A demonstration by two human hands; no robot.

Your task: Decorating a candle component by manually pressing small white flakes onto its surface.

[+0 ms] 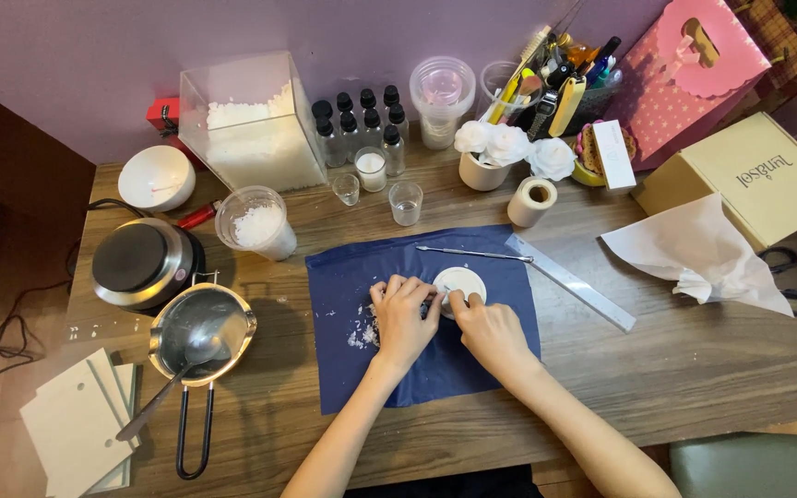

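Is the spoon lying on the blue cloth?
No, the spoon rests in the metal pot, left of the blue cloth.

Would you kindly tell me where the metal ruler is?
The metal ruler lies slanted on the table, right of the blue cloth, beside the right hand.

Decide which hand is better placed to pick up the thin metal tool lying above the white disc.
Right, probably. The right hand rests by the white disc, just below the metal tool on the blue cloth. The left hand sits farther left, over white crumbs.

wooden table (694,369) under blue cloth (417,369)
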